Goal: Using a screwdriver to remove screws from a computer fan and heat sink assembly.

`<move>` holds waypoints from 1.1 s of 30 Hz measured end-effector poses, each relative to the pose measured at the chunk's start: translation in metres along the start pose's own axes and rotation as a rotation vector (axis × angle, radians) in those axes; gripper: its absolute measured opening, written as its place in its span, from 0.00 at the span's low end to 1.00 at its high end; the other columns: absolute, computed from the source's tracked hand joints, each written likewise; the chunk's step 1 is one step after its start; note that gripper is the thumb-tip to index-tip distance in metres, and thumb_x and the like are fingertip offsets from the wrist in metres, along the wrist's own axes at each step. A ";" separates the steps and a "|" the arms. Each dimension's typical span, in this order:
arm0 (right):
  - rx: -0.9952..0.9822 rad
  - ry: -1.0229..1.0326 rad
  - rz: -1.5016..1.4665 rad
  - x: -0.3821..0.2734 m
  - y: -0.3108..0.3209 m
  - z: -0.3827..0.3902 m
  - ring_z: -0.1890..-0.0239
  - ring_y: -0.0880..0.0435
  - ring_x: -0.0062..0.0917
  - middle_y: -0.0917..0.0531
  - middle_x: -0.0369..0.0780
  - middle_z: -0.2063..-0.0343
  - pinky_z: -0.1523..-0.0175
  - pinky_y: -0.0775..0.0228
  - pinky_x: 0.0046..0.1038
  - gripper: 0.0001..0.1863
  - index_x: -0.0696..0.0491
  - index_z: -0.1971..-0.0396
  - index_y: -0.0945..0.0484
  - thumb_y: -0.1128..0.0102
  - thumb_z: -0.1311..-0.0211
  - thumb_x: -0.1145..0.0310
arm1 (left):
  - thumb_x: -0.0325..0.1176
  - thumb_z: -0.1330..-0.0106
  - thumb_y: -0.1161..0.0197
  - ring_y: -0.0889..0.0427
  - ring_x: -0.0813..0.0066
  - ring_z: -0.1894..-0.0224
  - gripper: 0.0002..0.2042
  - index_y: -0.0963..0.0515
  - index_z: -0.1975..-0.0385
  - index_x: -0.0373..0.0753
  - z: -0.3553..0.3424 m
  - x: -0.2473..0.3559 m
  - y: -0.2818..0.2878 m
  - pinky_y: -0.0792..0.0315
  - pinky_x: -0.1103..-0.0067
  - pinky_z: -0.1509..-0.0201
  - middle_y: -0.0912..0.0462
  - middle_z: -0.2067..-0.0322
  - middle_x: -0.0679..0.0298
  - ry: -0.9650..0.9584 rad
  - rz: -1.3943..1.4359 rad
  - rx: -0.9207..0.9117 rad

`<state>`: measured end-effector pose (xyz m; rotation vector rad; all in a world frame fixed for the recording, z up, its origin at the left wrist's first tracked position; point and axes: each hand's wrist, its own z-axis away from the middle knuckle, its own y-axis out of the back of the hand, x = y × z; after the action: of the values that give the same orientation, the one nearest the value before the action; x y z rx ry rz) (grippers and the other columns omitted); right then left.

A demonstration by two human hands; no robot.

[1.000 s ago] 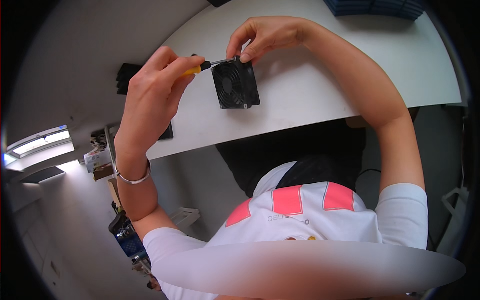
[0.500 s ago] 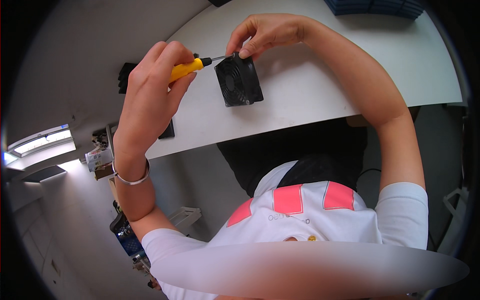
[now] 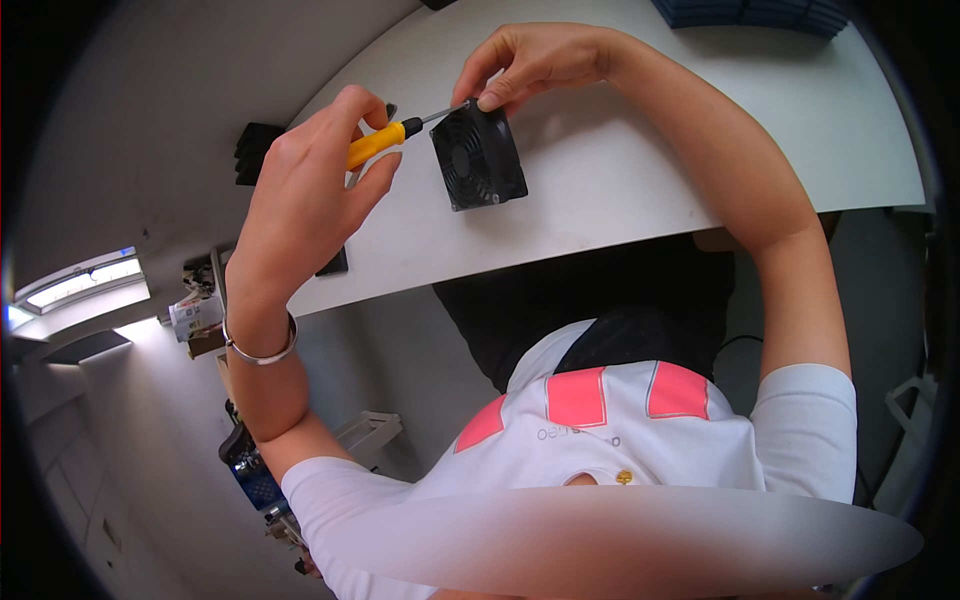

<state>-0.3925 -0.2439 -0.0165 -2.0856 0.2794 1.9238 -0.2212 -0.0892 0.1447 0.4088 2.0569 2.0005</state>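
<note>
The black fan [image 3: 478,160] stands on the white surface [image 3: 620,170], right of the left hand [image 3: 315,175] and just near of the right hand [image 3: 535,65], the closer one. The yellow-handled screwdriver [image 3: 376,147] slants far and right, its tip at the fan's far corner. The left hand holds its handle loosely, thumb spread away; the right pinches that corner between thumb and fingers.

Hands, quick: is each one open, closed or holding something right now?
Left hand: loosely holding the yellow screwdriver, thumb off its handle.
Right hand: closed on a top corner of the black fan.
</note>
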 end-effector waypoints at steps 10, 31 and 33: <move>0.028 -0.004 0.007 -0.001 -0.001 0.001 0.54 0.19 0.24 0.18 0.38 0.59 0.46 0.26 0.27 0.17 0.54 0.56 0.18 0.31 0.45 0.64 | 0.31 0.38 0.34 0.26 0.72 0.79 0.08 0.24 0.71 0.34 -0.010 -0.002 0.002 0.30 0.80 0.72 0.23 0.78 0.62 -0.141 -0.109 0.147; 0.041 -0.018 0.476 -0.016 -0.006 -0.008 0.59 0.20 0.19 0.17 0.38 0.63 0.50 0.27 0.24 0.10 0.57 0.58 0.21 0.41 0.38 0.72 | 0.37 0.33 0.41 0.27 0.71 0.83 0.12 0.21 0.70 0.34 -0.072 -0.014 -0.029 0.32 0.78 0.75 0.25 0.85 0.61 -0.038 -0.307 -0.170; 0.111 0.121 0.400 -0.012 -0.007 -0.011 0.61 0.18 0.19 0.14 0.39 0.65 0.52 0.26 0.24 0.10 0.57 0.61 0.17 0.37 0.40 0.70 | 0.35 0.37 0.41 0.22 0.62 0.78 0.11 0.20 0.71 0.32 -0.074 0.009 -0.011 0.28 0.74 0.70 0.22 0.81 0.55 -0.045 -0.299 -0.204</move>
<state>-0.3805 -0.2415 -0.0036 -2.2020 0.8686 1.9327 -0.2569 -0.1553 0.1367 0.0980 1.7451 1.9696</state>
